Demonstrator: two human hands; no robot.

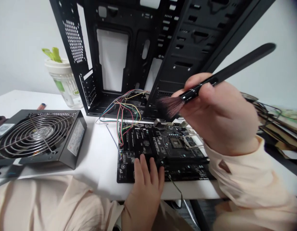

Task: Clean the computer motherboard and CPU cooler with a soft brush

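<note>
A black motherboard (160, 147) lies flat on the white table (97, 160) in front of me. My left hand (145, 183) rests on its near edge, fingers stretched flat and pressing the board. My right hand (218, 112) hovers above the board's right side, closed round a black-handled brush (211, 81). The brush's dark reddish bristles (170, 105) point left, raised above the board's far edge. Coloured wires (123, 110) run from the board's left side into the case behind.
An open black computer case (143, 54) stands upright behind the board. A power supply with a round fan grille (37, 136) sits at the left. A clear plastic jar (64, 80) stands behind it. Cables and cardboard (278, 125) are piled at the right.
</note>
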